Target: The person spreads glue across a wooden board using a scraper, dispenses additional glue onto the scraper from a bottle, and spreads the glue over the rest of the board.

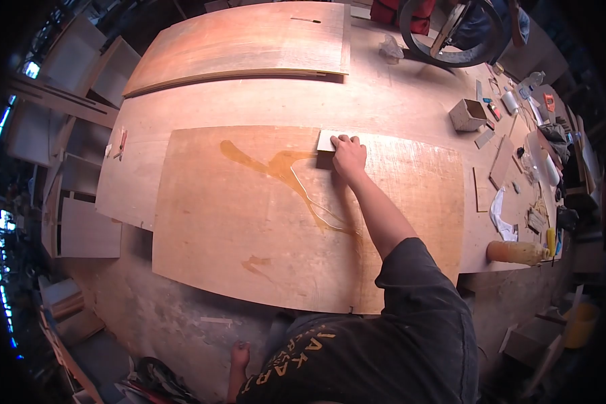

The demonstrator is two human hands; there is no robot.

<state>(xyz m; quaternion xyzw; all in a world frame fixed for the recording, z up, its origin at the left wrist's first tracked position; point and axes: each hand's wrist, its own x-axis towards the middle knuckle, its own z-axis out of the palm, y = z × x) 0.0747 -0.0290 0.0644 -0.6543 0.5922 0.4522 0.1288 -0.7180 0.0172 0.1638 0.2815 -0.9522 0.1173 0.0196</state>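
My right hand (349,156) grips a flat white rectangular spreader (326,140) near the far edge of a thin plywood sheet (209,202). On the sheet, amber liquid (286,165) lies in streaks and pools, left of and below the spreader. The sheet's right part looks glossy and wet. A smaller amber smear (257,264) shows nearer to me. Below the sheet's near edge, my left hand (240,353) hangs beside my body, fingers curled, with nothing visible in it.
Thick boards (249,40) lie at the back of the table. On the right stand a square box (468,115) and a bottle of amber liquid (516,252), among scattered tools and scraps. A black ring-shaped object (454,62) sits at the back right. Cabinet boxes (91,225) stand left.
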